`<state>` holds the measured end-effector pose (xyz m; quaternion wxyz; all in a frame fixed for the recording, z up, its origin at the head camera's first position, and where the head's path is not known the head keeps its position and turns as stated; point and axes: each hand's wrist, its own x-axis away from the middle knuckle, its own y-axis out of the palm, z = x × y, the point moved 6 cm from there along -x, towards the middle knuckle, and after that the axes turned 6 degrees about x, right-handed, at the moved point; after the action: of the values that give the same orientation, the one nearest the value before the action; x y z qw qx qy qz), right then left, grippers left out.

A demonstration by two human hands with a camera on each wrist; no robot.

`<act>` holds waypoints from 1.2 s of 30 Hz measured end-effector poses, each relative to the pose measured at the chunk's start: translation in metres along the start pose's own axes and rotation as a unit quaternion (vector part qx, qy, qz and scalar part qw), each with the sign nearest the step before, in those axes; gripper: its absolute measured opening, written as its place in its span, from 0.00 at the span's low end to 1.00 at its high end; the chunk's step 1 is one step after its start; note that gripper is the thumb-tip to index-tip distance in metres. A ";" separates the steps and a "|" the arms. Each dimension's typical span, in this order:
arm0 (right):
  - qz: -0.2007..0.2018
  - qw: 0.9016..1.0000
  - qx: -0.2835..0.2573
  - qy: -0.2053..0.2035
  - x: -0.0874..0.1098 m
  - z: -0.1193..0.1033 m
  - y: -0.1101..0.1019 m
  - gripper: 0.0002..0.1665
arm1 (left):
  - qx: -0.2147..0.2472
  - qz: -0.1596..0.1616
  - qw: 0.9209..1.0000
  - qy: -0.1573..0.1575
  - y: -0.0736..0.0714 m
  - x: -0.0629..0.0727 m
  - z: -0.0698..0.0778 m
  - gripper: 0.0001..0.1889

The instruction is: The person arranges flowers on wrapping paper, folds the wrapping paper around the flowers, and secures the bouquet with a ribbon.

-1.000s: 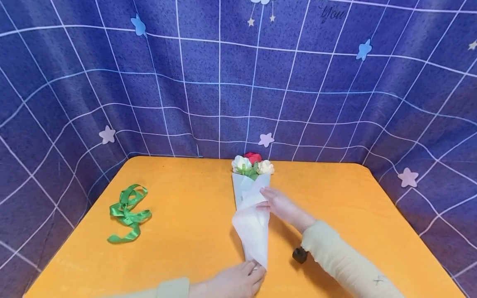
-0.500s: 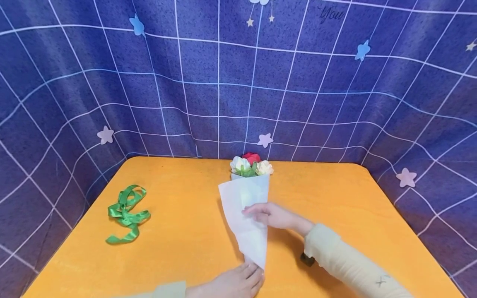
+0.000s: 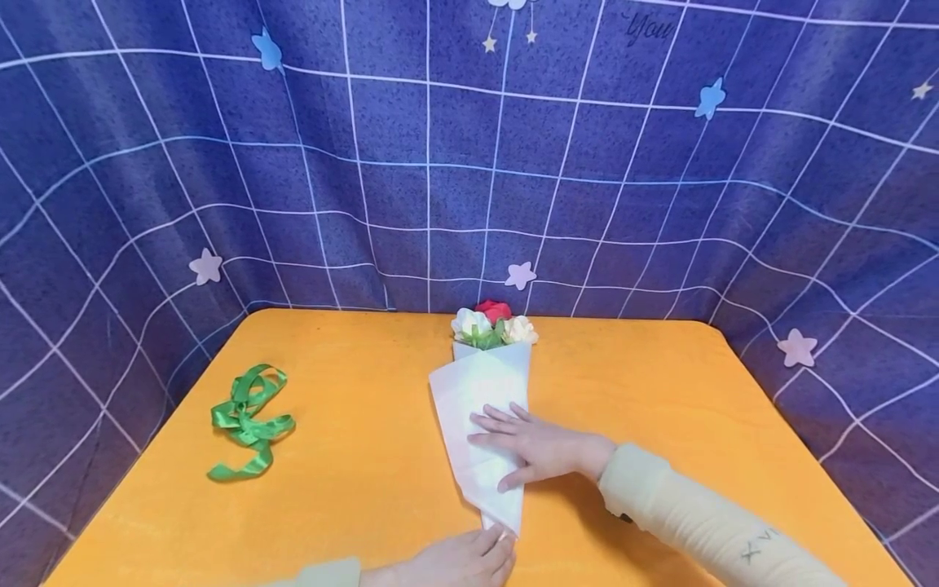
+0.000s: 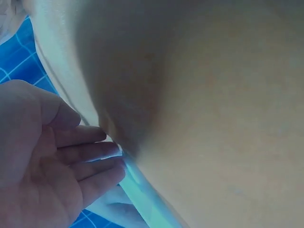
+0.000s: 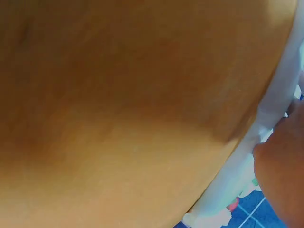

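A bouquet of artificial flowers, with white [image 3: 471,323], red [image 3: 494,311] and cream [image 3: 520,329] heads, lies on the table in white wrapping paper [image 3: 469,391]. In the head view, my right hand [image 3: 539,447] rests on the paper's front with its fingers spread. At the narrow lower end, my left hand [image 3: 458,561] touches the wrap's tip. The left wrist view shows that hand's fingers [image 4: 97,159] nearly straight against the wrap's edge [image 4: 145,194]. In the right wrist view, part of my right hand [image 5: 282,164] lies over the paper [image 5: 228,183].
A loose green ribbon [image 3: 249,424] lies on the left of the orange table [image 3: 352,408]. A blue grid-patterned curtain [image 3: 367,187] with stars hangs behind and around the table. A small dark object [image 3: 626,518] is mostly hidden under the right sleeve.
The paper's flap, crumpled a second ago, now lies smooth across the bouquet toward the left. My right hand has moved down and spread flat on it. The left hand stays at the tip.
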<state>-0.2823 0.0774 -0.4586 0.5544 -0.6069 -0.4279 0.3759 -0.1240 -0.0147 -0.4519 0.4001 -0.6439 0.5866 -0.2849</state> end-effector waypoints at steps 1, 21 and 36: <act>-0.003 1.000 0.009 -0.001 0.000 0.000 0.000 0.44 | 0.007 0.000 1.000 0.002 -0.001 -0.001 0.000 0.21; -0.033 0.999 0.018 -0.020 -0.004 0.003 0.003 0.35 | 0.141 -0.088 0.982 -0.091 0.009 -0.003 -0.023 0.29; 0.063 0.988 0.108 0.089 0.040 -0.053 -0.016 0.33 | 0.230 -0.095 0.965 -0.083 0.018 0.002 -0.031 0.27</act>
<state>-0.2205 0.0969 -0.4368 0.6281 -0.5997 -0.2949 0.3986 -0.1594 -0.0220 -0.4515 0.5554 -0.6088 0.4067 -0.3944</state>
